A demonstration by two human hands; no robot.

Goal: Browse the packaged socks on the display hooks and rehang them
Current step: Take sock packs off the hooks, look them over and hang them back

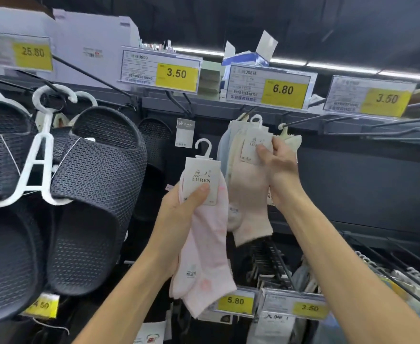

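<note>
Standing at the sock rack, a person has both arms raised. The left hand (179, 209) grips a pink sock pack (204, 256) off the rack. Its thumb is pressed on the front of the white "LU REN" card (201, 180) and its fingers are curled behind. The pack's white plastic hook (204, 147) pokes up free, touching nothing, and the socks hang down below the hand.

The right hand (280, 165) reaches higher, to a bunch of hanging sock packs (248, 194) on the display hook beneath the 6.80 price tag (285, 90). Its thumb and fingers pinch the card of the front pack, a pale pink pair; blue and cream packs sit behind it. Just beside that hand, a cream pack (290, 139) hangs on the next peg (328, 119).

On the top shelf behind the 6.80 tag stands a blue-and-white carton (246, 59) with its flaps up; I cannot tell what is in it. Toward the left edge of the rack, black slippers (97, 194) hang in pairs on white hangers (39, 167). Lower down, more packs hang behind tags reading 5.80 (235, 301) and 3.50 (310, 308).
</note>
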